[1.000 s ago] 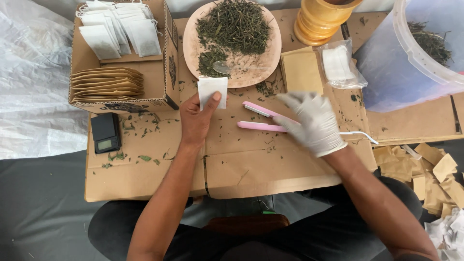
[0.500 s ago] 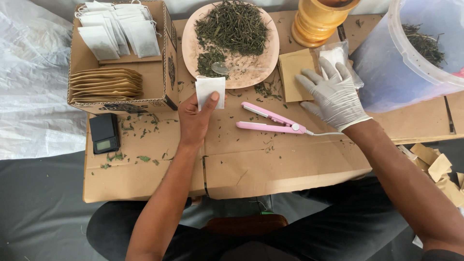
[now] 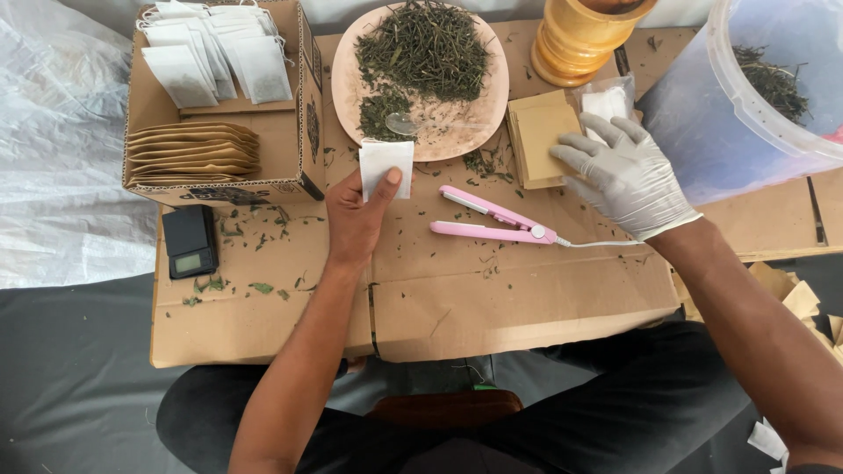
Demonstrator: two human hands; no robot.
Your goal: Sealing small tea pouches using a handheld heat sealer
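While the bare left hand (image 3: 356,219) pinches a small white tea bag (image 3: 385,165) between thumb and fingers just left of the frame's centre, the gloved right hand (image 3: 628,175) lies spread, fingers apart, on a stack of brown paper envelopes (image 3: 537,139) in the upper right of centre. Both hands are over a table (image 3: 492,307) covered in flat cardboard and strewn with bits of dried leaf. Between the two hands lies a pink flat iron (image 3: 492,221), its two arms open in a narrow V, with a white cord running off to the right beneath the gloved wrist. Just above the tea bag sits a pale oval plate (image 3: 347,83) heaped with dried green leaves, and a clear spoon (image 3: 406,124) rests in it. Beside the envelopes, partly under the gloved fingers, is a clear plastic bag (image 3: 606,101) of white pieces. A yellow wooden jar (image 3: 584,35) stands at the top, and a large clear tub (image 3: 746,96) holding more leaves fills the upper right corner. At upper left, a cardboard box (image 3: 303,132) holds white tea bags and brown envelopes; a small black scale (image 3: 189,241) lies below it.
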